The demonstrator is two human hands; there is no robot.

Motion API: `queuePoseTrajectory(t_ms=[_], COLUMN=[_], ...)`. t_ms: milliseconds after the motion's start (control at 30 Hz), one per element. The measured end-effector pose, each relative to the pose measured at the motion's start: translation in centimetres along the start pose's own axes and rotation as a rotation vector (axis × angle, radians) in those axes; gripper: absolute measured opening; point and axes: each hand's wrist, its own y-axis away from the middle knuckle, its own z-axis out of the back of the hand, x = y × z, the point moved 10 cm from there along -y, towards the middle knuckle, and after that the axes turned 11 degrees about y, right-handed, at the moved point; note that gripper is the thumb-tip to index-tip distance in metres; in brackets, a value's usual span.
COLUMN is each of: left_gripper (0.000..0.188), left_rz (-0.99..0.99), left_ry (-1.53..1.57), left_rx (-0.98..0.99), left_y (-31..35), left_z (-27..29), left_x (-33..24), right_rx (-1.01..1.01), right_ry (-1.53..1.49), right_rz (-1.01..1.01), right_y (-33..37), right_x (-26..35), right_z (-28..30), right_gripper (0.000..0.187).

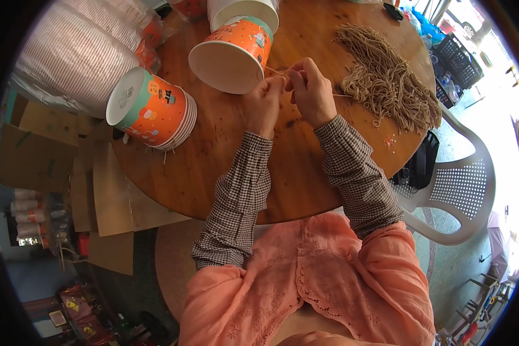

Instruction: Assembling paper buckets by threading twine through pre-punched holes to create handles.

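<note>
My left hand (263,108) and my right hand (313,94) meet over the round wooden table (300,179), both with fingers pinched on a thin tan cord (275,71). The cord runs to the rim of an orange and green paper bucket (245,36), which lies tipped with its open white mouth toward me, just left of my hands. A loose end sticks out to the right of my right hand. The exact crossing of the cord between my fingertips is too small to make out. Right of my hands lies a heap of tan cords (380,81).
A nested stack of paper buckets (155,112) stands at the table's left. Behind it are plastic-wrapped stacks of buckets (78,60), with cardboard (37,153) below. A plastic chair (461,187) bearing a black bag (424,161) stands at right, near a black crate (458,60).
</note>
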Motion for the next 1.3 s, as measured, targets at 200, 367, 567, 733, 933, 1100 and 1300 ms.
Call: queuePoseTrajectory(t_ms=[200,367,567,733,933,1100,1300], left_gripper=[0.026,0.014,0.023,0.026,0.017,0.014,0.007], left_rz=[0.16,0.267,0.428,0.362,0.45,0.511,0.418], left_ry=[0.371,0.628,0.751,0.859,1.036,1.109,1.082], left_rx=[0.1,0.064,0.285,0.074,-0.005,0.069,0.141], left_y=[-0.3,-0.2,-0.1,-2.1,-1.9,-1.6,-2.5], left_z=[-0.2,-0.6,-0.7,2.0,2.1,1.6,1.7], left_x=[3.2,3.7,5.0,6.8,6.0,6.0,4.5], right_rx=[-0.042,-0.001,0.001,-0.038,0.055,0.114,0.183], right_ry=[0.053,0.005,0.116,0.117,0.052,0.154,0.101], right_rz=[0.106,0.153,0.386,0.789,1.047,1.16,1.068], right_y=[0.3,1.0,2.7,5.9,9.4,11.6,11.0], right_x=[1.0,2.3,5.4,9.2,11.2,11.6,10.8], right_z=[-0.3,-0.8,-1.0,-1.4,-2.8,-4.5,-5.5], right_gripper=[0.013,0.017,0.02,0.019,0.024,0.031,0.028])
